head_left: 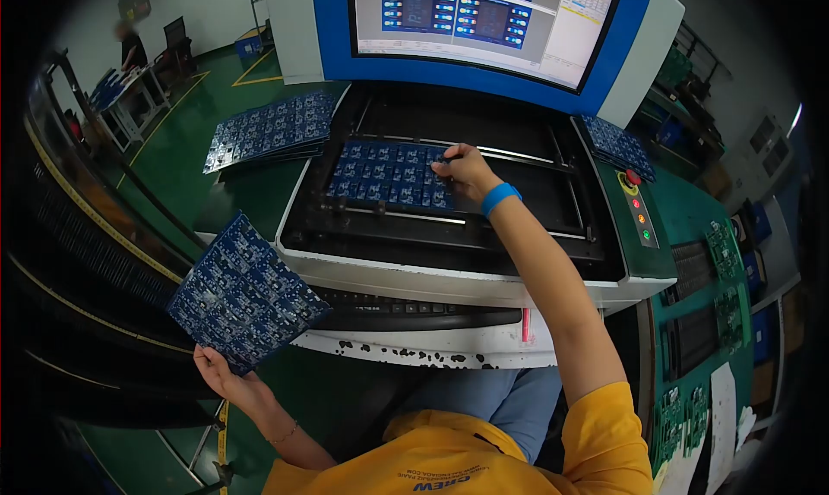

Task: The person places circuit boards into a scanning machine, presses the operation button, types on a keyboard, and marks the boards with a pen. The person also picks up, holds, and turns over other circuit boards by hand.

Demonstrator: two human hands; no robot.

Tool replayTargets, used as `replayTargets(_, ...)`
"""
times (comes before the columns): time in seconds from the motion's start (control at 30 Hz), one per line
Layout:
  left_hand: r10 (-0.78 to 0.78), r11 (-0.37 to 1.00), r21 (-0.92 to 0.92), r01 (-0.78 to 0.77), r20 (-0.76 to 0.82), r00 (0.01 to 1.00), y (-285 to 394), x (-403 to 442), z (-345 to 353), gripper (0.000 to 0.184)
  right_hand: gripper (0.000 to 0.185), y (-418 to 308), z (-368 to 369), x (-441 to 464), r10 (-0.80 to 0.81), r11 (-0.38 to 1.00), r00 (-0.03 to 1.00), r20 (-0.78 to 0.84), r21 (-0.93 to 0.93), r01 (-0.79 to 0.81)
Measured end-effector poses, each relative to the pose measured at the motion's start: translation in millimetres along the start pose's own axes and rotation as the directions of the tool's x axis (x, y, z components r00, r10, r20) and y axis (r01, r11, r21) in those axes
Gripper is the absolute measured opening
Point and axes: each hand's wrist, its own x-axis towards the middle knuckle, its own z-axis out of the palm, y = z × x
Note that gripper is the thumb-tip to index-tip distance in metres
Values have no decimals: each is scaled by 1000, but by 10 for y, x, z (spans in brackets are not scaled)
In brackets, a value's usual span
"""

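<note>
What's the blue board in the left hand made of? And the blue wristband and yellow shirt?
The blue board in the left hand: probably stiff, resin-like plastic, since it looks flat held by one edge; its pale specks may be metal.
The blue wristband: perhaps smooth plastic or rubber, from its even colour.
The yellow shirt: dull, soft-looking cloth, because it wrinkles.

The circuit board (pixel 246 292) at 8 o'clock is deep blue, flecked with silvery white in a repeating pattern; the second board (pixel 380 174), at 11 o'clock, is a blue, pale-speckled grid. The wristband (pixel 499 199) at 2 o'clock is bright blue, the shirt (pixel 449 443) at 6 o'clock yellow with dark lettering. Yellow lines cross the green floor (pixel 194 115) at 10 o'clock.
</note>
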Motion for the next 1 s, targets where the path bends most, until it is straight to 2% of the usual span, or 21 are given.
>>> replayTargets(0.03,0,1000,5,0,18,1000,13,-13,-9,33,37,5,-49,-64,-72,988,997,5,-137,72)
replayTargets(0.07,3,1000,4,-3,29,1000,26,-8,10,33,37,-10,-98,-107,-74,989,997,-2,-128,73)
replayTargets(0.1,6,1000,-14,-5,58,998,34,-12,34,33,42,-11,-159,-159,-235,886,972,-6,-413,212)
replayTargets(0.13,2,999,-33,1,89,996,27,-31,57,32,48,-3,-238,-240,-377,684,926,32,-664,301)
replayTargets(0.2,-28,999,-36,34,147,989,-6,-23,39,36,55,-47,-441,-700,-583,546,810,68,-706,452)
replayTargets(0.3,-89,995,-26,98,245,965,-34,-69,143,40,38,7,-944,-1387,-718,507,695,37,-657,558)
replayTargets(0.33,-89,995,-16,96,259,962,-18,-113,225,36,31,48,-1158,-1592,-730,532,682,-57,-673,513)
replayTargets(0.37,-88,996,-5,93,271,958,-36,-155,278,31,32,125,-1405,-1733,-776,500,610,-161,-745,441)
replayTargets(0.4,-117,993,10,120,315,942,-93,-148,267,31,33,254,-1676,-1816,-866,383,449,-219,-868,316)
replayTargets(0.43,-138,990,12,142,343,929,-117,-189,334,31,35,333,-1918,-1935,-864,355,408,-295,-932,79)
replayTargets(0.5,-144,987,-10,163,421,896,-119,-296,458,30,39,605,-2429,-2046,-859,271,397,-323,-945,-183)
replayTargets(0.53,-149,985,-9,170,434,888,-134,-340,508,30,37,644,-2511,-2102,-777,362,484,-402,-915,-179)
replayTargets(0.57,-171,979,-11,203,490,855,-155,-384,548,33,37,668,-2575,-2133,-775,366,481,-410,-911,-187)
replayTargets(0.63,-196,971,-20,240,512,836,-179,-539,649,35,31,648,-2633,-2158,-773,308,540,-331,-942,-137)
replayTargets(0.7,-257,944,-26,328,564,785,-170,-687,737,36,25,599,-2642,-2128,-772,282,539,-337,-941,-185)
replayTargets(0.73,-286,943,8,333,531,798,-162,-786,763,37,23,602,-2682,-2089,-796,223,530,-294,-955,-195)
replayTargets(0.8,-321,918,-3,396,580,749,-140,-933,827,30,22,571,-2726,-2021,-768,187,565,-302,-949,-253)
replayTargets(0.83,-333,907,-10,422,597,730,-145,-995,849,25,22,534,-2734,-2012,-720,234,605,-341,-939,-251)
replayTargets(0.9,-354,899,28,437,632,689,-233,-1067,793,23,22,533,-2759,-2035,-756,165,595,-275,-958,-234)
replayTargets(0.93,-349,910,63,409,651,674,-184,-1125,822,21,24,551,-2655,-2092,-871,44,465,-162,-966,-256)
replayTargets(1.0,-374,899,79,432,652,660,-196,-1183,797,20,25,476,-2266,-2317,-924,187,340,-175,-982,3)
